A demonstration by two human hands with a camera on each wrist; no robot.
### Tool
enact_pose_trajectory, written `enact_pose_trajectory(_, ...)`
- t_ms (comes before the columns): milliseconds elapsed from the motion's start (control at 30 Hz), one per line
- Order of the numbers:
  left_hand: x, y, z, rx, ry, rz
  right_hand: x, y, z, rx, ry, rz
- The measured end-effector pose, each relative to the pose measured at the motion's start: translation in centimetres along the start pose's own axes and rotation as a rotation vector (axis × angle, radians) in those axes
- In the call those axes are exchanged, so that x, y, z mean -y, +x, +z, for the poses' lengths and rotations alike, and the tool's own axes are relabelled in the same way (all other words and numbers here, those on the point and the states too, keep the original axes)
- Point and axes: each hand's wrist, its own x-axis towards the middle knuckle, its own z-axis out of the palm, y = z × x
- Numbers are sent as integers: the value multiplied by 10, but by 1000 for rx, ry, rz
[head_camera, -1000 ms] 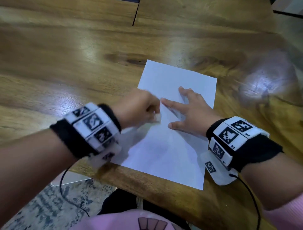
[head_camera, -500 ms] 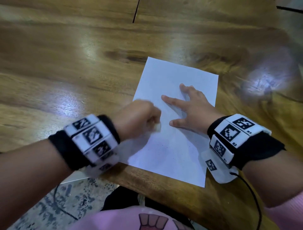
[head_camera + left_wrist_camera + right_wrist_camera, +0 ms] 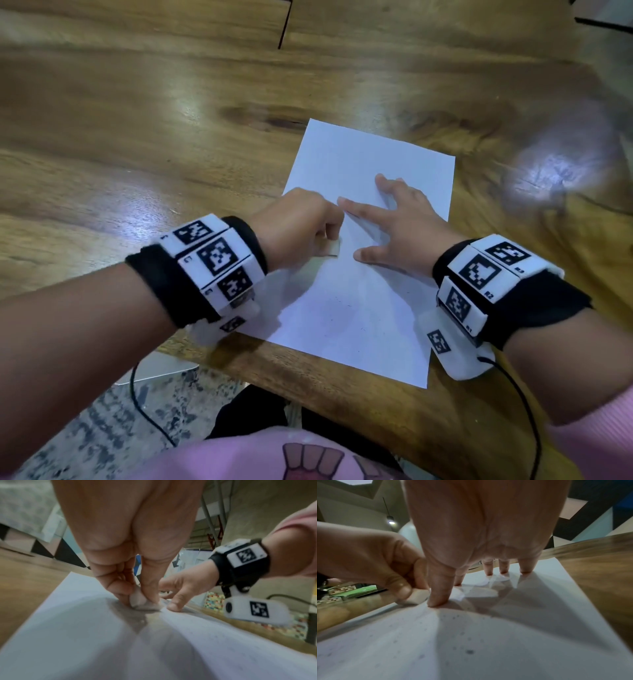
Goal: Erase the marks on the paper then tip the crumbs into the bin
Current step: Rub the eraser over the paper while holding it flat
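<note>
A white sheet of paper [image 3: 363, 294] lies on the wooden table [image 3: 171, 137] near its front edge. My left hand [image 3: 301, 236] pinches a small white eraser [image 3: 333, 248] and presses it on the paper's left-middle part; the left wrist view shows the eraser [image 3: 139, 601] between thumb and fingers. My right hand [image 3: 397, 226] lies flat with fingers spread, and its fingertips [image 3: 436, 601] press the paper [image 3: 471, 642] down just right of the eraser [image 3: 418, 596]. Small dark crumbs [image 3: 470, 651] dot the near part of the sheet. No bin is in view.
The table's front edge [image 3: 342, 383] runs just below the paper, with a speckled floor [image 3: 102, 428] beneath. A seam in the tabletop [image 3: 284, 27] shows at the back. Bright light glare [image 3: 548, 174] sits right of the sheet.
My left hand with the eraser shifted back and forth over the paper's left-middle, first nearer to me, then back up. The right hand stayed pressed flat on the sheet.
</note>
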Motion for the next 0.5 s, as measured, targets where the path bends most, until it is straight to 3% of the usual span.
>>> enact_pose_trajectory(133,4,-36,13,49,-46,98,-1,0,0,7,14,-1)
enact_pose_trajectory(267,6,-59,18,164,-67,65,-1,-1,-1,7,9,-1)
enact_pose_trajectory(500,-10,-3,7,0,-47,51,1,-1,-1,6,13,7)
